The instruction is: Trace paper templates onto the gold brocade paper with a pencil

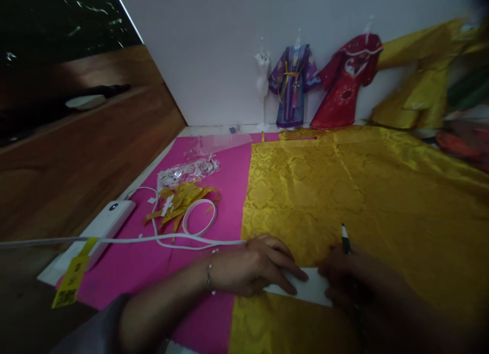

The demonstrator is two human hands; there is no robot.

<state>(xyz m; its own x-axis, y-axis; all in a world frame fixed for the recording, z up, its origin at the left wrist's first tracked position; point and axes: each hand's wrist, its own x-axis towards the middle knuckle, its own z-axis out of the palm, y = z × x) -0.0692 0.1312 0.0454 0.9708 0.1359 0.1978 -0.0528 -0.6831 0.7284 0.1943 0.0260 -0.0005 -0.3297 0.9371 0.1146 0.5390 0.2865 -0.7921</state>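
My left hand (pixel 263 265) lies with fingers stretched out on a narrow white piece (pixel 311 282), paper or card, pressing it on the yellow patterned fabric (pixel 298 206). My right hand (pixel 355 277), dark and a little blurred, is closed around a pen (pixel 345 239) with a green and white end pointing up. Its fingers are at the right end of the white piece. The pen's lower tip is hidden in shadow under the hand. A bracelet (pixel 209 275) circles my left wrist.
Pink sheet (pixel 229 181) covers the left side, with yellow scraps (pixel 183 196), a white ring (pixel 199 217) and a clear packet (pixel 187 171). A white power strip (pixel 110 226) trails cable past my left hand. Small dresses, purple (pixel 292 89) and red (pixel 346 89), stand at the wall.
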